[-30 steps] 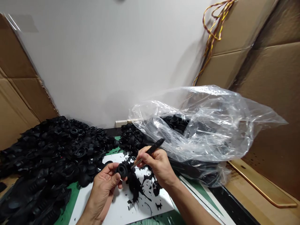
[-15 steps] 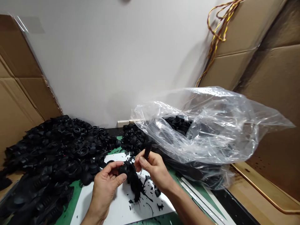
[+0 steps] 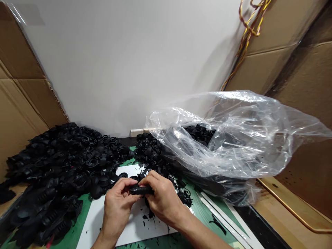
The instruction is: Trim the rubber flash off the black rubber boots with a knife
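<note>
"Black, slim and pen-like, the tool (image 3: pixel 142 190) is gripped by the right hand (image 3: pixel 164 197), low centre of the frame. The left hand (image 3: pixel 117 204) meets it; what its curled fingers grip, I cannot tell."

"How much is done?"

"Partly, I'd judge: scraps (image 3: pixel 150 214) lie on the white sheet (image 3: pixel 92 219). Farther off, a heap of black parts (image 3: pixel 64 155) fills the frame's left; more show in the clear bag (image 3: pixel 243 138), right of centre. Which lot is finished, I cannot tell."
</note>
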Demonstrator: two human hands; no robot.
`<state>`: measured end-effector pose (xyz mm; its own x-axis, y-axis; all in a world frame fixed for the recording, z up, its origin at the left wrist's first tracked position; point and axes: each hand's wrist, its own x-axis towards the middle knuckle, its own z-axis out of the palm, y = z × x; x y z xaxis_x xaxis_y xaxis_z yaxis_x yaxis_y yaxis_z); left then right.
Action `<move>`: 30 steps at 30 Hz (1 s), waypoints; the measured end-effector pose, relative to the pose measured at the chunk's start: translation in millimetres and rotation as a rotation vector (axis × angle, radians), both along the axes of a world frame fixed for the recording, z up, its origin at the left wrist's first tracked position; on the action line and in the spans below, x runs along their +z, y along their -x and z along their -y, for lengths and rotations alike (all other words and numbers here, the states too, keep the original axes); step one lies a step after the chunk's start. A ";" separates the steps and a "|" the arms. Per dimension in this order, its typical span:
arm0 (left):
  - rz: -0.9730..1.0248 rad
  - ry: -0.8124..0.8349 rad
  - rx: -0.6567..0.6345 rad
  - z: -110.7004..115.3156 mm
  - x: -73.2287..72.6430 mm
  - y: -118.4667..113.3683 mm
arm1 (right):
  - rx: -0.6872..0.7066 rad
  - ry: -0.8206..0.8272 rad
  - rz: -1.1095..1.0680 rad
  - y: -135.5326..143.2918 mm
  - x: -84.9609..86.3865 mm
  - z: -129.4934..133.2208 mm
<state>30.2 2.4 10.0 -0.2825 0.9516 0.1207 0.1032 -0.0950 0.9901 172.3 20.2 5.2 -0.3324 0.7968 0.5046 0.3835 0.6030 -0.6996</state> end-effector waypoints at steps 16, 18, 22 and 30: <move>0.047 0.084 0.096 -0.6 4.0 -2.0 | 0.021 0.252 -0.634 -19.0 13.2 -10.4; 0.058 0.085 0.087 -0.7 3.5 -1.7 | 0.088 0.353 -0.754 -18.5 13.6 -10.9; 0.117 0.096 0.083 -0.7 3.7 -2.1 | 0.198 0.496 -0.915 -16.9 14.6 -13.9; 0.105 0.093 0.086 0.0 7.1 -3.1 | 0.179 0.494 -0.773 -20.7 14.9 -14.0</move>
